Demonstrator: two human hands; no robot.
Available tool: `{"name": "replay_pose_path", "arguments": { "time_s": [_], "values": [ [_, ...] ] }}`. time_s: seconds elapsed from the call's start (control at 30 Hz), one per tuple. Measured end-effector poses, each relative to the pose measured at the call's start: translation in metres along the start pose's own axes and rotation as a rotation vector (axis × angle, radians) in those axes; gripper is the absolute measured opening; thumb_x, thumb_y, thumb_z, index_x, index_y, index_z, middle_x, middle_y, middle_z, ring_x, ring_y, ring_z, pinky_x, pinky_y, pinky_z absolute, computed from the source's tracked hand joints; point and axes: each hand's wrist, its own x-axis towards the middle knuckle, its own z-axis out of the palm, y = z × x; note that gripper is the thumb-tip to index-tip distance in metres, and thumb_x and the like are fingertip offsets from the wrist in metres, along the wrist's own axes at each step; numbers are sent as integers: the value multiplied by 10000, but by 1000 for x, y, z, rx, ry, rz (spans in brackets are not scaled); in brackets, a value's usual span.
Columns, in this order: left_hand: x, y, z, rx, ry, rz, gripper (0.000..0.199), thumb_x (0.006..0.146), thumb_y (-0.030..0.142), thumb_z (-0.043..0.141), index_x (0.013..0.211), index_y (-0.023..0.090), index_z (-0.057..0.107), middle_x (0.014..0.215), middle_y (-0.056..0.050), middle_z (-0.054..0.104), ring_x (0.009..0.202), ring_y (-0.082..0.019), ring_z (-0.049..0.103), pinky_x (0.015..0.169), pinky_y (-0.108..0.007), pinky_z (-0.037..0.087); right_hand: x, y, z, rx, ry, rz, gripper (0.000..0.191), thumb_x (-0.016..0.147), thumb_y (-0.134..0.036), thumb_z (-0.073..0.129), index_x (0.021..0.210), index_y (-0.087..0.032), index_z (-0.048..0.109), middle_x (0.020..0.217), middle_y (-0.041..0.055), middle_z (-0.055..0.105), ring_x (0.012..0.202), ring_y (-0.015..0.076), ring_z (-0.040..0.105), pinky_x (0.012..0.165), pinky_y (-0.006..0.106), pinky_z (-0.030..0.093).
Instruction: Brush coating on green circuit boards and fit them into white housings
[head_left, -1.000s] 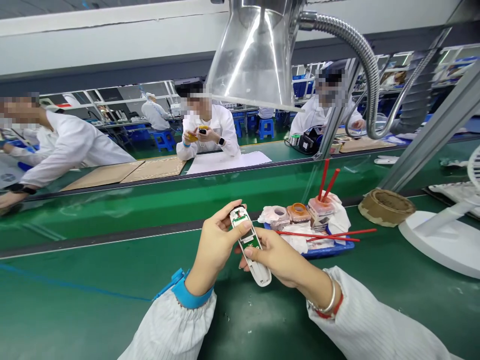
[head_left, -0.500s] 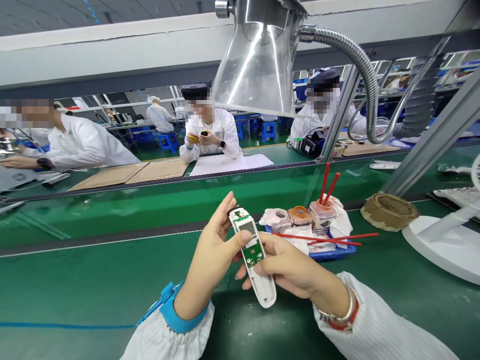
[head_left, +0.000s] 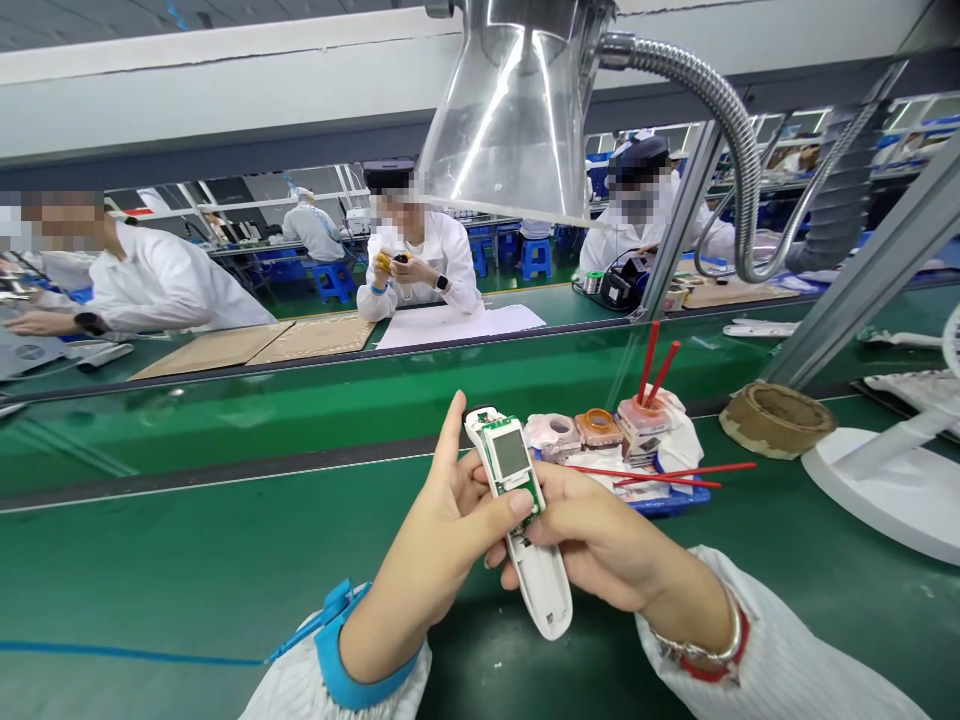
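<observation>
Both my hands hold a long white handheld device casing [head_left: 546,598] above the green bench, its inner side facing me. Inside its upper half lies a green circuit board [head_left: 531,484] with a small grey screen [head_left: 511,454]. My left hand [head_left: 439,535] grips the casing from the left. Its thumb presses on the board below the screen, while its index finger points up, off the casing. From the right, my right hand [head_left: 604,535] closes around the middle, thumb near the board's lower end. The fingers behind the casing are partly hidden.
Behind my right hand stands a blue tray [head_left: 679,500] with small jars, tissue and red sticks. A brown tape roll [head_left: 776,420] and a white round base [head_left: 885,490] are further right. A clear hood [head_left: 510,130] hangs overhead. Co-workers sit across the bench.
My left thumb has slid down from the screen to the board below it, uncovering the screen. The casing has shifted slightly right and down in view.
</observation>
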Motion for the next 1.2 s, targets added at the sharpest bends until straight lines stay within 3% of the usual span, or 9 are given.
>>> {"name": "replay_pose_path", "arguments": {
  "time_s": [0.2,0.37,0.53,0.73,0.87,0.93,1.03,1.1,1.2],
  "values": [
    [3,1,1,-47,42,-83,858,792,253,647,1402,450,78,1084,-49,595,403,-5,396,337,-159,363,2,0,-3,140,19,4,87,817,-209,529,878,-150,510,792,41,608,742,195,647,649,341,548],
    [8,-4,5,-119,101,-53,717,840,424,536,1419,383,116,890,-25,632,364,-46,414,312,-192,363,5,2,-3,-16,90,-23,213,851,-324,550,958,-141,532,805,50,602,698,175,644,602,296,552],
    [11,-6,8,-131,45,-54,621,846,572,393,1266,128,498,559,17,501,352,-101,431,300,-239,393,6,5,-4,-263,133,-70,430,825,-481,584,1119,-190,467,806,21,577,587,118,619,502,205,508],
    [6,-11,4,-116,26,93,547,839,482,493,1341,296,383,939,-57,620,434,-103,505,329,-258,456,4,9,-8,-479,86,-202,422,846,-530,526,1093,-196,448,768,3,575,498,99,587,425,176,446],
    [5,-14,0,-58,-22,119,687,753,417,647,1356,386,319,1294,-96,498,425,-88,547,316,-241,441,2,10,-8,-517,46,-224,466,848,-531,525,1131,-170,444,623,-14,568,507,109,573,457,185,442],
    [8,-14,-1,-75,-16,118,715,747,380,668,1361,387,303,1332,-90,469,451,-83,552,324,-223,425,2,8,-8,-474,28,-182,518,826,-533,557,1166,-167,422,609,-9,584,523,115,582,474,189,452],
    [12,-16,-1,-166,-38,56,577,839,400,551,1362,288,335,982,-61,637,445,-80,509,398,-228,435,4,3,-11,-325,88,-158,513,789,-495,634,1146,-173,452,662,-3,602,550,104,587,518,197,474],
    [11,-20,1,-226,-64,-17,442,893,378,471,1302,216,434,814,-36,630,533,-92,536,536,-246,482,6,0,-16,-196,165,-174,426,807,-485,620,1073,-172,502,733,11,615,582,104,596,571,222,495],
    [6,-31,6,-196,-121,-144,329,872,298,538,1172,165,563,950,-79,647,798,-135,593,757,-283,484,8,-3,-25,-100,227,-208,374,865,-502,524,995,-151,547,810,50,628,690,131,621,662,264,509]
  ]
}}
